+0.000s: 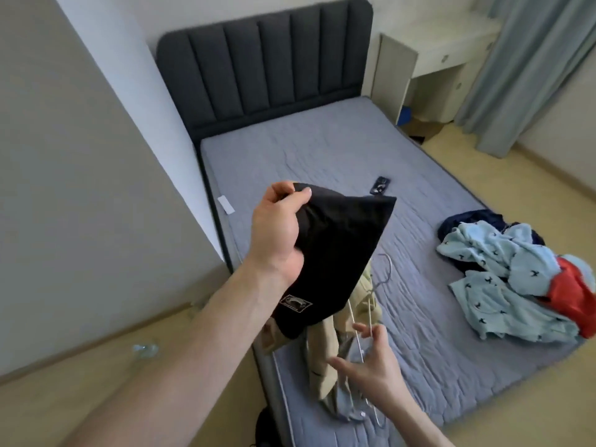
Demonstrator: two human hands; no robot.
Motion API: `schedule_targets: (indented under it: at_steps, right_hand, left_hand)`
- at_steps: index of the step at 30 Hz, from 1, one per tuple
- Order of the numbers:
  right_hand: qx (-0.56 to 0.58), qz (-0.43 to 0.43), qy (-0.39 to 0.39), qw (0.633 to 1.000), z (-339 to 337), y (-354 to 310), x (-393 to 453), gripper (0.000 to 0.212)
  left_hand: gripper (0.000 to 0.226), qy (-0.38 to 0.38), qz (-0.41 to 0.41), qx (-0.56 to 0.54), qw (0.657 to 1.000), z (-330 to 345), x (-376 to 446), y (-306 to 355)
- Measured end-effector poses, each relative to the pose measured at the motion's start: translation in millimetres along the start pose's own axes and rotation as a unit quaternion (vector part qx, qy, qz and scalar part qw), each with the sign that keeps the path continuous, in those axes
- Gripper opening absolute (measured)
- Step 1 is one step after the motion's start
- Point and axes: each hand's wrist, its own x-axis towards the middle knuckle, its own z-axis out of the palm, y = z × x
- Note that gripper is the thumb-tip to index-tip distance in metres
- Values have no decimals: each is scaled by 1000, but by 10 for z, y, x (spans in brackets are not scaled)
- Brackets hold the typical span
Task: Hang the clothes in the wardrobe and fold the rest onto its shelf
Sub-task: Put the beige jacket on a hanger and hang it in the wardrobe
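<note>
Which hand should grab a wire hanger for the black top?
Probably the right hand. It is open and empty, just above the thin metal wire hangers on the grey mattress. The left hand is busy pinching the black fabric garment up in the air.

A garment (pixel 335 253) was held up over the near left part of the bed (pixel 322 150) by the left hand (pixel 277 227), with the right hand (pixel 371 359) spread below it, above wire hangers (pixel 371 304) and a heap of trousers (pixel 325 350) lying on the mattress. A pile of clothes (pixel 516 279) was set at the bed's right edge, a phone (pixel 380 185) near the middle. The headboard (pixel 267 66) stood at the far end, a desk (pixel 445 50) to its right.
</note>
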Motion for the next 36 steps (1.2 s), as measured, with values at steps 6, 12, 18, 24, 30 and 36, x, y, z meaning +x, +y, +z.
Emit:
schedule_targets:
  at_steps: [6,12,18,24,30,36]
  right_hand:
    - [-17,-47,-4,999,-12,-20,-41,79]
    - [94,-96,71,988,-217,-417,88,40]
    - [190,-183,48,963,-693,-762,-75,23]
    - [244,-190,2,951,-865,-836,-187,46]
    - [240,-193,-87,947,-791,-1135,-206,49]
    - [154,-203,-162,953,-584,-1455,-425,35]
  left_hand:
    - [23,8,11,-128,992,590,-334,586]
    - [12,-19,138,-102,985,1075,-338,930]
    - [67,-21,199,354,913,552,303,595]
    - [49,37,154,482,862,-715,36,-392]
    - [43,-221,19,581,783,-1694,-1171,-1547]
    - [97,-134,13,503,854,-1753,-1352,-1964]
